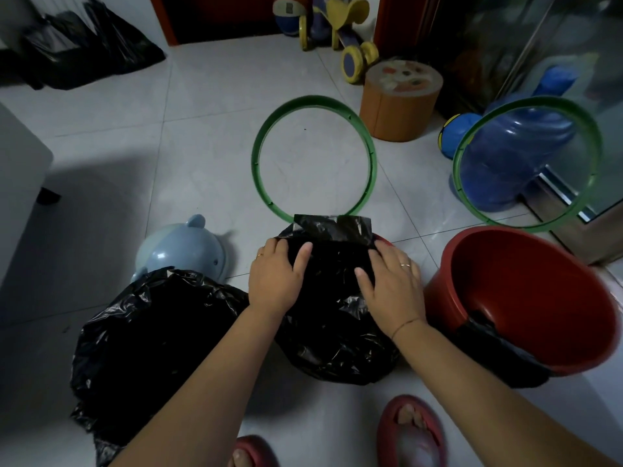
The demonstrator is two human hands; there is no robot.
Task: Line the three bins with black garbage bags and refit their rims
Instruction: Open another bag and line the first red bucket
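A black garbage bag (337,318) covers the middle bin, whose red edge (386,238) barely shows at the far right. My left hand (276,278) and my right hand (392,284) both press on the bag's top, fingers gripping the plastic. To the left sits another bin wrapped in a black bag (151,335). On the right stands an open red bin (526,298) with a scrap of black bag (488,345) draped over its near edge. One green rim (313,160) lies on the floor beyond the middle bin. A second green rim (526,163) leans at the right.
A light-blue animal-shaped toy (183,247) sits behind the left bin. An orange round stool (401,102), a blue water jug (515,146), a ball (453,134) and a ride-on toy (340,32) crowd the far right. Loose black bags (84,48) lie far left. My slippered feet (411,436) are below.
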